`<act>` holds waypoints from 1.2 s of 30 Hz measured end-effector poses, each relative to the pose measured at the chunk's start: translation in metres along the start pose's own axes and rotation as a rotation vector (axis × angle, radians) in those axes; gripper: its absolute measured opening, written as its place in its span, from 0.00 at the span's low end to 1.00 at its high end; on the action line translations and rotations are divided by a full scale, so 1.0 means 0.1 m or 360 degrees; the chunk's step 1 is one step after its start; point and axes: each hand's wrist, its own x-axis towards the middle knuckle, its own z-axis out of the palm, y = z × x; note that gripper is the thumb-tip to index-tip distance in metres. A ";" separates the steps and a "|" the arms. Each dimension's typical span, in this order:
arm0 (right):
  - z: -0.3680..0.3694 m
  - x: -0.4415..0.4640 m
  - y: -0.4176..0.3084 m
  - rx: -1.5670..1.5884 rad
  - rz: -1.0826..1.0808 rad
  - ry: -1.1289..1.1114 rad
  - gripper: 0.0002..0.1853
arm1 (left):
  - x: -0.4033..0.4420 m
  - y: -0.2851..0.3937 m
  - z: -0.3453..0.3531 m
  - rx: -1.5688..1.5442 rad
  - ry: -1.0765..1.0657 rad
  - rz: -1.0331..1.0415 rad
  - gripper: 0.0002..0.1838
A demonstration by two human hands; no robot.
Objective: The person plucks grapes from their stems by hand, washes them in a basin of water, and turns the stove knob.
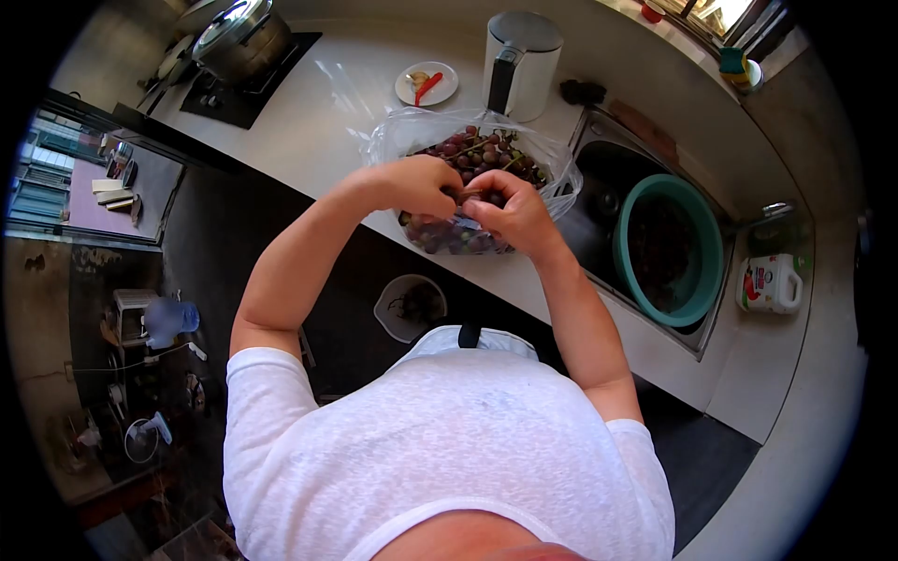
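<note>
An open clear plastic bag (565,187) full of dark red grapes (475,150) rests on the counter, some green stems showing among the fruit. Over its near side my two hands meet at the fingertips. My left hand (423,187) is closed, its fingers curled inward; what it pinches is hidden. My right hand (513,213) pinches thumb against forefinger on a small reddish grape, partly covered by the fingers. To the right, a teal basin (625,252) sits in the metal sink (591,178), with dark grapes (662,245) inside it.
Behind the bag stand a white kettle (535,75) and a small plate (447,92) with garlic and a red chili. A pot (245,45) sits on a cooktop at far left. A white bin (385,313) is below the counter edge. A white jug (769,284) stands right of the sink.
</note>
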 end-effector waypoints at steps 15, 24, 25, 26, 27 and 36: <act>-0.23 0.25 0.25 0.0158 -0.0052 0.0378 0.08 | 0.44 0.01 0.14 -0.0801 0.0389 -0.0242 0.11; -0.34 0.23 0.15 -0.0755 -0.0778 0.0704 0.05 | 0.66 0.09 0.10 -0.1019 0.0257 -0.0343 0.09; -0.36 0.24 0.14 -0.0834 -0.0800 0.0697 0.05 | 0.68 0.09 0.10 -0.1021 0.0254 -0.0345 0.09; -0.38 0.24 0.14 -0.0912 -0.0824 0.0691 0.05 | 0.70 0.10 0.11 -0.1012 0.0240 -0.0335 0.08; -0.40 0.24 0.13 -0.0911 -0.0820 0.0695 0.05 | 0.72 0.10 0.11 -0.1000 0.0224 -0.0323 0.08; -0.55 0.22 0.08 -0.1296 -0.0908 0.0714 0.05 | 0.83 0.15 0.18 -0.0917 0.0359 -0.0211 0.08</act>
